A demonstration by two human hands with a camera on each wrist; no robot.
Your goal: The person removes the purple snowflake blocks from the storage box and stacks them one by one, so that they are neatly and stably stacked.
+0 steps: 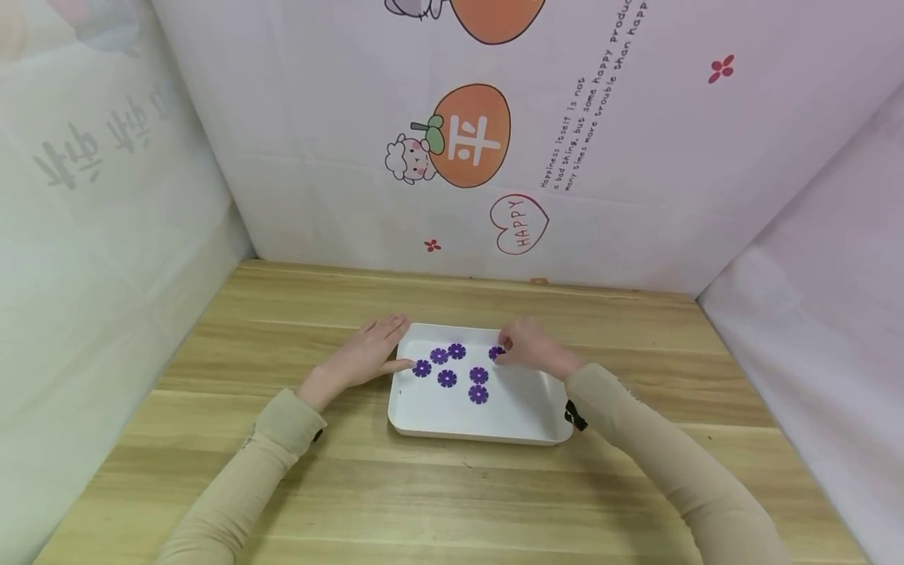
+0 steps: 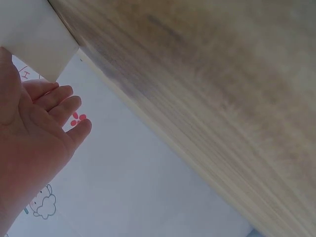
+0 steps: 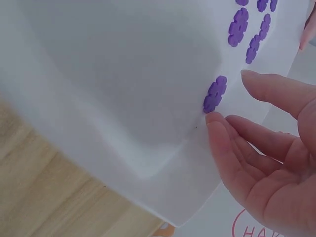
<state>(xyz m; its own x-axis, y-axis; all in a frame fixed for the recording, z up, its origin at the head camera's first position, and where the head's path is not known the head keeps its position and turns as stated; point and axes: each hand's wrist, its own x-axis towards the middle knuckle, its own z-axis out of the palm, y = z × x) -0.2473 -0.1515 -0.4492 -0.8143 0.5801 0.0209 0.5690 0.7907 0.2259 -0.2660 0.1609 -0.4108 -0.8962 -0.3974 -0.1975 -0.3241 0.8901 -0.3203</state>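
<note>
A white rectangular tray (image 1: 523,416) sits on the wooden table with several purple flower-shaped notched discs (image 1: 446,378) lying flat in it. My left hand (image 1: 367,353) rests at the tray's back left corner. Its fingers lie extended along the outside and its thumb reaches over the rim beside a disc (image 1: 421,368). Over the back right part of the tray is my right hand (image 1: 531,347). In the right wrist view, its index fingertip meets the edge of one purple disc (image 3: 216,94), while the thumb (image 3: 276,91) stands apart from that disc.
The wooden table (image 1: 424,502) extends around the tray. A white printed cloth wall (image 1: 339,173) rises behind it, with plain white cloth at both sides. Dark bands show at both sleeve cuffs; the right one (image 1: 575,416) overlaps the tray's right edge.
</note>
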